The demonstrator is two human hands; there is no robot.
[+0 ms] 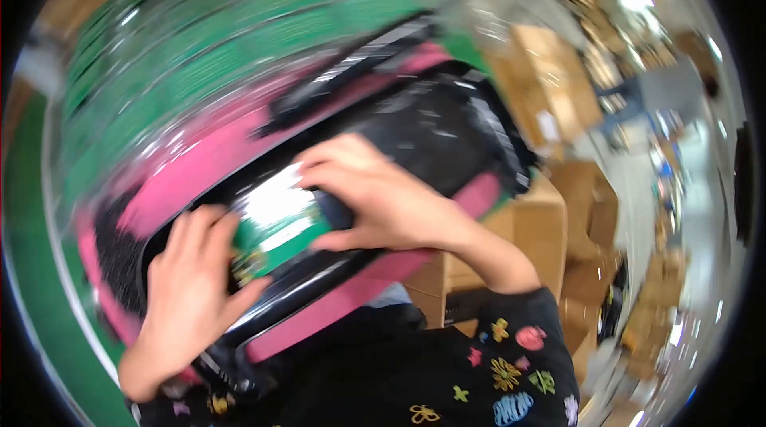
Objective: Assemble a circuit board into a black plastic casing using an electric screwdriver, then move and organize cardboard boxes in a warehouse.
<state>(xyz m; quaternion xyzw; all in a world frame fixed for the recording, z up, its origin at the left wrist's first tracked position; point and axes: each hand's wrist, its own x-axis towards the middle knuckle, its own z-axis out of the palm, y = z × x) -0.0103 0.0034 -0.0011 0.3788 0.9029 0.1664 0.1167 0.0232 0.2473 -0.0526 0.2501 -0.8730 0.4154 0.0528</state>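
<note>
A small green circuit board (289,245), its upper part a bright white glare, lies between my two hands above a long black tray (435,128). My left hand (195,267) is closed on the board's left end, beside a patch of small yellowish parts. At the other end my right hand (371,195) grips it, fingers on the far edge and thumb on the near edge. Motion blur hides the finer detail of the board. The black tray rests slantwise on a pink surface (195,179).
Clear plastic trays (215,36) over green lie beyond the pink surface. A dark bar-shaped thing (351,68) lies along the tray's far side. Cardboard boxes (550,80) stand at the right, with an open carton (511,243) close to my right forearm.
</note>
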